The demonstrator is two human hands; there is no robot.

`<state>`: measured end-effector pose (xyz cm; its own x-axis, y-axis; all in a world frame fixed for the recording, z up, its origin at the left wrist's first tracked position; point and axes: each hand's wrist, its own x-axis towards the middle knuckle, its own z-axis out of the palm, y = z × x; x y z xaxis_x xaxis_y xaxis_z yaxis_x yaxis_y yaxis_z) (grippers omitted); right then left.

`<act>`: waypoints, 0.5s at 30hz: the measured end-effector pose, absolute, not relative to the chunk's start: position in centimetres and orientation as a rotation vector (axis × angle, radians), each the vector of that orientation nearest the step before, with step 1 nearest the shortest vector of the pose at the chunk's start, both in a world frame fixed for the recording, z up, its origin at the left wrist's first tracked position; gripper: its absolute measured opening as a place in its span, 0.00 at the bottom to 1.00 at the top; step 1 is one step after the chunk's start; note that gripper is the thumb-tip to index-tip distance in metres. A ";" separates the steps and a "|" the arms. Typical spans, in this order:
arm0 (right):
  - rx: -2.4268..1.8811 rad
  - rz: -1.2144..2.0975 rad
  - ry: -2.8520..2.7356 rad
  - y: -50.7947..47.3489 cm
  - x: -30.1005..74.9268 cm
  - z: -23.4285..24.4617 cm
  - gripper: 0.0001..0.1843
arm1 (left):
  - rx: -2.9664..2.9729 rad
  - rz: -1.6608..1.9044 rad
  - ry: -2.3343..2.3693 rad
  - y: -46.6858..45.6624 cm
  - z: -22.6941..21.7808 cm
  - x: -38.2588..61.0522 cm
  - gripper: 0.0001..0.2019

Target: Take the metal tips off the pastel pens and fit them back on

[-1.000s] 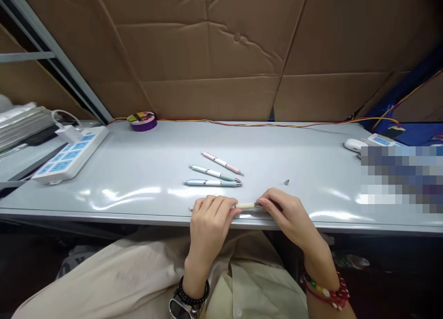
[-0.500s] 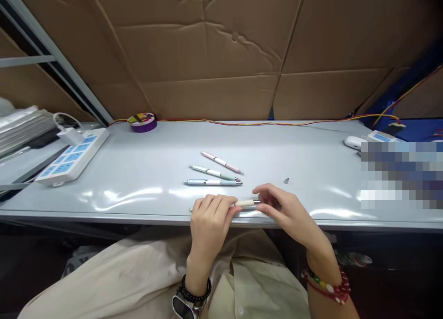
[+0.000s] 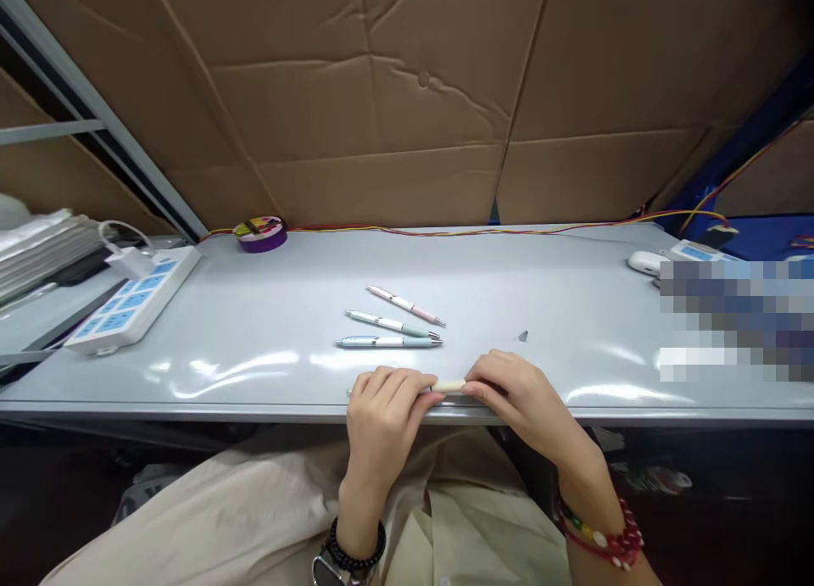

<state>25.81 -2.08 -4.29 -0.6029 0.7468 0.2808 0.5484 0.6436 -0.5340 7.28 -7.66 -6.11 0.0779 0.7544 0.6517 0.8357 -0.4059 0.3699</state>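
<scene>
My left hand [image 3: 389, 404] is wrapped round the rear of a cream-coloured pen [image 3: 448, 387] just above the table's front edge. The thumb and fingers of my right hand [image 3: 509, 388] pinch the pen's tip end, which they hide. A short cream stretch shows between the two hands. Beyond them lie three more pens: a light blue one [image 3: 389, 343] nearest, a pale green one [image 3: 393, 323] behind it, and a pink one [image 3: 407, 305] farthest, slanting. Right of these is a small grey pointed piece [image 3: 523, 336], too small to name.
A white power strip [image 3: 136, 302] with a plugged-in charger lies at the left. A purple tape roll [image 3: 260, 235] sits at the back, beside red and yellow wires [image 3: 407, 231]. Cardboard [image 3: 381, 103] walls the rear. A white rounded device [image 3: 647, 262] rests at the right, near a pixelated patch.
My right hand has closed its fingers onto the pen's tip end, which showed bare before. My left hand keeps its hold. The whole view has shifted slightly.
</scene>
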 end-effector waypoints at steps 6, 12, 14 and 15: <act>-0.942 0.593 -2.336 -2.1 26.0 -4.2 0.16 | -2.147 -1.349 -1.575 -7.8 -6.2 7.4 0.05; -0.769 0.744 -1.934 -2.4 26.8 -4.2 0.09 | -1.518 -2.191 -1.589 -8.0 -6.2 7.7 0.15; -0.744 0.777 -1.939 -2.4 26.9 -4.4 0.05 | -1.453 -2.530 -1.692 -8.0 -5.7 7.5 0.15; -0.745 0.785 -1.954 -2.4 26.9 -4.5 0.04 | -1.447 -2.707 -1.752 -8.0 -5.4 7.4 0.15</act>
